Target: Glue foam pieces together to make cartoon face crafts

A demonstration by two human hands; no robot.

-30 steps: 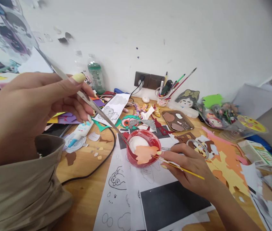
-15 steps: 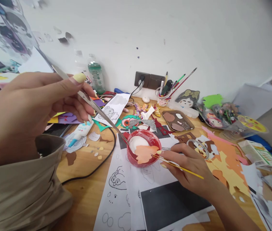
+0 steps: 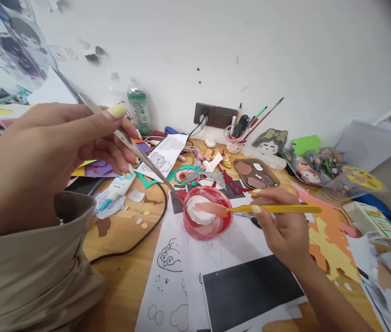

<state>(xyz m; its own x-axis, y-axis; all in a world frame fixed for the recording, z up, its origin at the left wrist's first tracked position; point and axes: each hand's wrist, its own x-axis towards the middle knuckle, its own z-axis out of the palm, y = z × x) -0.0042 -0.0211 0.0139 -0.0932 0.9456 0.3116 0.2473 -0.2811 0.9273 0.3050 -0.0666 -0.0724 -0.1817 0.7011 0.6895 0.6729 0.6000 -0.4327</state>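
Wall and desk: plain white wall [image 3: 181, 37] behind; wooden desk [image 3: 129, 276] crowded with cut scraps and drawings on every side of the red bowl [image 3: 223, 199], the landmark here.
Left hand [image 3: 81, 136]: up and left of the bowl, fingers closed in a pinch on a slim metal tool [image 3: 147, 162].
Metal tool: long axis slants down and rightward to the bowl; tip at the bowl's left edge. Whether it touches the rim, cannot tell.
Glue tube [image 3: 117, 188]: lying on the desk, left of the bowl.
Drawing sheet [image 3: 167, 295]: printed outlines, below the bowl and to its left.
White contents [image 3: 200, 217]: inside the bowl, filling its left part.
Peach piece [image 3: 212, 210]: over the bowl, seen nearly edge-on; long axis runs left-right, in line with the tweezers. Left end just right of the metal tip, a small gap showing.
Black sheet [image 3: 250, 290]: below and right of the bowl.
Yellow tweezers [image 3: 281, 209]: near level, from the bowl's right side outward; tips meet the peach piece's right end and appear to grip it.
Right hand [image 3: 283, 230]: right of the bowl, the nearer hand to the piece; fingers pressed together around the tweezers.
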